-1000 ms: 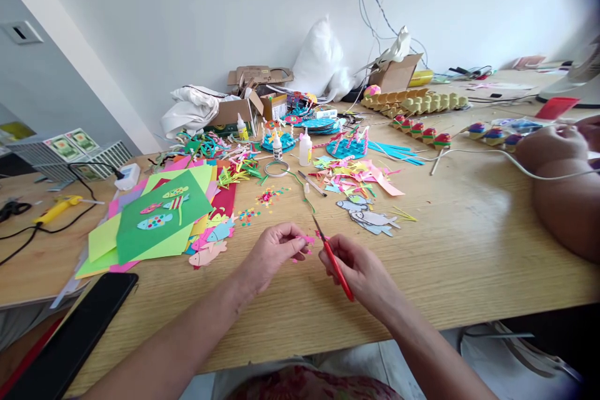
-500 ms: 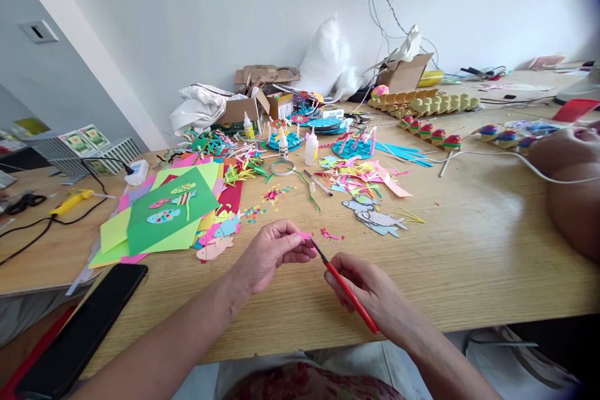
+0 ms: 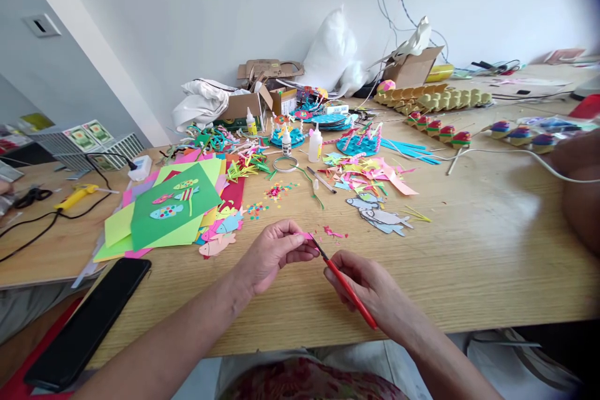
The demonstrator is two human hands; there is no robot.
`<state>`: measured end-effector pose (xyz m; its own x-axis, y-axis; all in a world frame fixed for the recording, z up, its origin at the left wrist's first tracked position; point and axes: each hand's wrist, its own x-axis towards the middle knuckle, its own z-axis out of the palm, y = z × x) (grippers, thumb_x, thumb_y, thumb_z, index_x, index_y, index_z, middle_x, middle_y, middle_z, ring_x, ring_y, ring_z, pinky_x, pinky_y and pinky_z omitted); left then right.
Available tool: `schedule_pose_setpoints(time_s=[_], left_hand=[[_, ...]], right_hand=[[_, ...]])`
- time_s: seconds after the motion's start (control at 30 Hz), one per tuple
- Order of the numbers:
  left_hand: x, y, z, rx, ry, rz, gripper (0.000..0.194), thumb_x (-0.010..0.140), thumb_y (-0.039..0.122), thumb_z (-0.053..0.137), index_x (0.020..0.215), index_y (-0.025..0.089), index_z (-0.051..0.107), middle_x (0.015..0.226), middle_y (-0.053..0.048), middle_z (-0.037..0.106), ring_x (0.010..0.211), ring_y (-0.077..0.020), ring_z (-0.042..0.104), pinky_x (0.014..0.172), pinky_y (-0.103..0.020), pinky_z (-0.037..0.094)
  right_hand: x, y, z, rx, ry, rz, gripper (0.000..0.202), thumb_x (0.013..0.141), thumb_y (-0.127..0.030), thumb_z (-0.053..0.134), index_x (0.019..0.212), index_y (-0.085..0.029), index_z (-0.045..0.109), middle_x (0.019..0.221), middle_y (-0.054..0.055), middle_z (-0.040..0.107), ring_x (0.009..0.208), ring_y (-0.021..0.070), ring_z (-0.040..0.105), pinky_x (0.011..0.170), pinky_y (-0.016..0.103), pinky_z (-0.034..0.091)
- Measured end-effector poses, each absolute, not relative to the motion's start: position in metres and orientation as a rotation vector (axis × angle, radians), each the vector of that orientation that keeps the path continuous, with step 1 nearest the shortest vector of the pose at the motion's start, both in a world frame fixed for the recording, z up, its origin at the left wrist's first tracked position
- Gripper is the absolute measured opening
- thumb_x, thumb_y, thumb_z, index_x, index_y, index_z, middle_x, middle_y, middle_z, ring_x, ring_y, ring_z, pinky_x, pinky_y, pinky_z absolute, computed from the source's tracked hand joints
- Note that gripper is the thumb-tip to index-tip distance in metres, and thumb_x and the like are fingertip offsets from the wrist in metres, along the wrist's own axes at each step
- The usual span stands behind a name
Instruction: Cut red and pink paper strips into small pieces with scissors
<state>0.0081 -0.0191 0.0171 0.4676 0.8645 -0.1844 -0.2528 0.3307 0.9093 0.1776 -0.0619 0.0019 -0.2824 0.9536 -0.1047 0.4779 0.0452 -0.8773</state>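
Pinched between the thumb and fingers of my left hand is a small piece of pink paper. My right hand grips red-handled scissors, whose dark blades touch or nearly touch the pink paper; how far the blades are apart is too small to tell. Pink scraps lie on the table just beyond the blades. To the left, paper fish rest on a green sheet, with more cut fish beside it. Grey and blue fish cutouts lie to the right.
A black phone lies at the front left. Glue bottles, a tape ring, a pen and paper strips stand or lie farther back. Another person's arm is at the right edge, near a white cable.
The view has shifted slightly, so the table items appear a little farther right. My hands hold nearly the same pose, with the scissors still at the pink paper.
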Motion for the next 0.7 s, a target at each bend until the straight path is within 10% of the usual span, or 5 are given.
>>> schedule_pose_setpoints(time_s=[0.7], left_hand=[[-0.004,-0.024,0.004,1.002,0.862,0.826,0.015,0.072,0.028,0.058,0.072,0.013,0.056,0.077,-0.005,0.062,0.071,-0.0117,0.058,0.064,-0.022,0.045]], right_hand=[[0.175,-0.06,-0.001,-1.467,-1.884,1.192,0.029,0.079,-0.04,0.04,0.062,-0.018,0.044,0.052,-0.005,0.04,0.048,0.0084,0.036,0.044,0.02,0.025]])
